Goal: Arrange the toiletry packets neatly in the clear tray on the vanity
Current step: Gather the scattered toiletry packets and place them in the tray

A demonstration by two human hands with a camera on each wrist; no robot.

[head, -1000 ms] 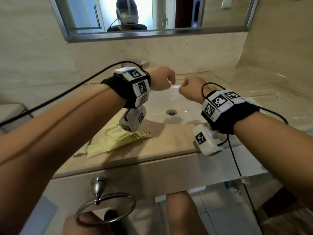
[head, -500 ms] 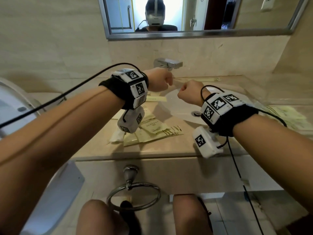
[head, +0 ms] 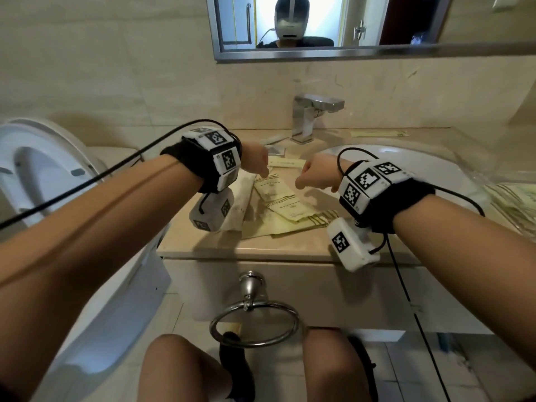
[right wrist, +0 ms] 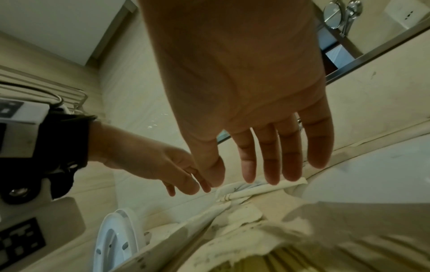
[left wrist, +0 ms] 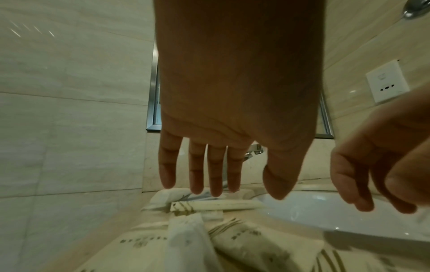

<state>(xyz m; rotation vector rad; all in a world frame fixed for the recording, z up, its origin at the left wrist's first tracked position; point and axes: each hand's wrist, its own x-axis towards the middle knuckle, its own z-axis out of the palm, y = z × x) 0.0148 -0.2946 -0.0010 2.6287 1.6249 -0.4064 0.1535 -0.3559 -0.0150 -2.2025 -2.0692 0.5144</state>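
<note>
The beige stone counter (head: 203, 242) carries a white basin (head: 420, 166) with a chrome faucet (head: 307, 117) behind it. A loose heap of pale yellow toiletry packets (head: 278, 204) lies left of the basin (a few more sit inside the clear tray (head: 510, 198) at far right). Above the heap hover the left hand (head: 255, 161) and right hand (head: 316, 175), fingers straight and relaxed, holding nothing.
</note>
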